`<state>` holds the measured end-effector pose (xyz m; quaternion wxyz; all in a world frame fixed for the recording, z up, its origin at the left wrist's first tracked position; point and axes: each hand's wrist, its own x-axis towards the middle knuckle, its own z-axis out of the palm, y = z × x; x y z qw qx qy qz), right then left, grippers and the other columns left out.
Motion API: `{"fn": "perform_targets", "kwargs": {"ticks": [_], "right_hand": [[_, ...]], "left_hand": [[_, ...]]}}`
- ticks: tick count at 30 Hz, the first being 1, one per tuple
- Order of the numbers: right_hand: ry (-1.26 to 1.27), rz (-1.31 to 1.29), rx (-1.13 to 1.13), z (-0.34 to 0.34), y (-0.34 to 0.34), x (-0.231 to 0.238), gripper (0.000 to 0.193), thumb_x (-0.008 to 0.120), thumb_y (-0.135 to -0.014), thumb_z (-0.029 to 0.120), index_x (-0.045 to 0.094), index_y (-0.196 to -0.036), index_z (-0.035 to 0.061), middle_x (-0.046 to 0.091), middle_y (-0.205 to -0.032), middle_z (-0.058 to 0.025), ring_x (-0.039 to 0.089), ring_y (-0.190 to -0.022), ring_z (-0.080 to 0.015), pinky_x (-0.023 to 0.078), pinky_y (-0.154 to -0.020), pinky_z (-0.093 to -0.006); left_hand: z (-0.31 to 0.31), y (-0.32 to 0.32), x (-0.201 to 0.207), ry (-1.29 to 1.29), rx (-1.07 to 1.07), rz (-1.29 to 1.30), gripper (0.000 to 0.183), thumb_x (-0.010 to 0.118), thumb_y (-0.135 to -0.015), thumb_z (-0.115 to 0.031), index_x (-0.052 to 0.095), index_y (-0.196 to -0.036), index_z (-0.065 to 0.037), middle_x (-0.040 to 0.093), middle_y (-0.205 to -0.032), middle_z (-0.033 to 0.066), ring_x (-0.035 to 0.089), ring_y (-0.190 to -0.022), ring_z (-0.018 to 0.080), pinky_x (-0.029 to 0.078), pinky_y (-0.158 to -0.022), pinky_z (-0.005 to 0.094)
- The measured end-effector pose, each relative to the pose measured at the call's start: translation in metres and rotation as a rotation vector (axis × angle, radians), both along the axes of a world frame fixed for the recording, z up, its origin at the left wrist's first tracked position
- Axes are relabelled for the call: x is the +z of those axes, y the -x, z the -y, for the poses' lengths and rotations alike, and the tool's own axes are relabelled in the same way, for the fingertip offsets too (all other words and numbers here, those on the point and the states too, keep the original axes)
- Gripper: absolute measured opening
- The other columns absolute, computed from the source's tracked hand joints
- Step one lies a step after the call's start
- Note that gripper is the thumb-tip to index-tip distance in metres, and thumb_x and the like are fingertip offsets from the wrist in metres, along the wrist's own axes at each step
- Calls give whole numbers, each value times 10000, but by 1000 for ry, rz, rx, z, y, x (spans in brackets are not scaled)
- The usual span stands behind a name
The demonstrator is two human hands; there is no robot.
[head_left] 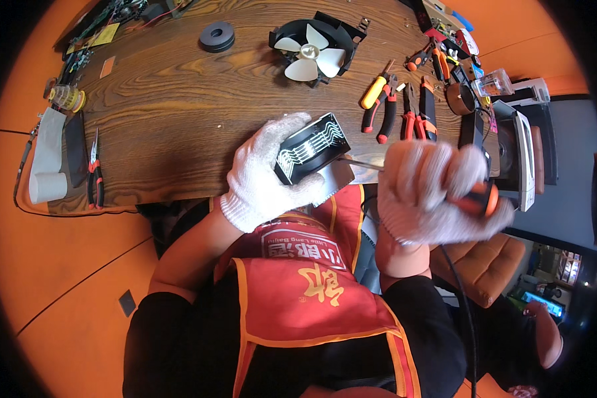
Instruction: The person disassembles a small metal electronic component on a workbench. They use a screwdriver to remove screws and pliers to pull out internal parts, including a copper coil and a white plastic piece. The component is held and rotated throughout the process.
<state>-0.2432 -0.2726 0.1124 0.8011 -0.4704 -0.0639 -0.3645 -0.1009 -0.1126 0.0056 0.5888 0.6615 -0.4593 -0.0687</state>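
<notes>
In the head view, the glossy black box [312, 149], white wavy lines across its face, sits at twelve o'clock from centre. My gloved left hand [259, 174] clamps it, forearm [199, 249] at eight; my blurred right hand [431, 189], at three, curls round an orange-and-black screwdriver [486, 198]. The box's long axis runs eight to two.

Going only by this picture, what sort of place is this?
Probably a repair workshop: needle-nose pliers, a yellow-handled screwdriver and a white-bladed fan lie on the wooden table.

Device [313, 148] sits in left hand [264, 174], before fan [310, 53].
</notes>
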Motion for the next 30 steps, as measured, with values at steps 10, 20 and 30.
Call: {"fn": "perform_targets", "kwargs": {"ticks": [10, 20, 30], "right_hand": [[538, 90, 94, 18, 16, -19, 273, 743, -964, 341, 635, -810, 143, 618, -674, -23, 603, -524, -223, 536, -523, -400], [390, 96, 29, 4, 11, -17, 515, 730, -897, 590, 592, -710, 130, 595, -644, -30, 553, -511, -224, 418, -497, -374], [93, -7, 189, 1, 9, -11, 479, 772, -955, 545, 698, -907, 75, 667, -802, -88, 665, -725, -264, 532, -692, -397]], "left_hand": [[4, 0, -3, -43, 47, 22, 798, 988, -713, -175, 653, -1425, -42, 777, -1300, 175, 793, -1157, 352, 639, -996, 431], [5, 0, -6, 36, 23, 23, 791, 954, -697, -106, 638, -1418, -24, 769, -1310, 196, 791, -1167, 356, 633, -1002, 438], [5, 1, -8, -45, 74, -11, 773, 940, -718, -187, 661, -1430, -73, 752, -1323, 164, 757, -1207, 374, 613, -1023, 461]]}}
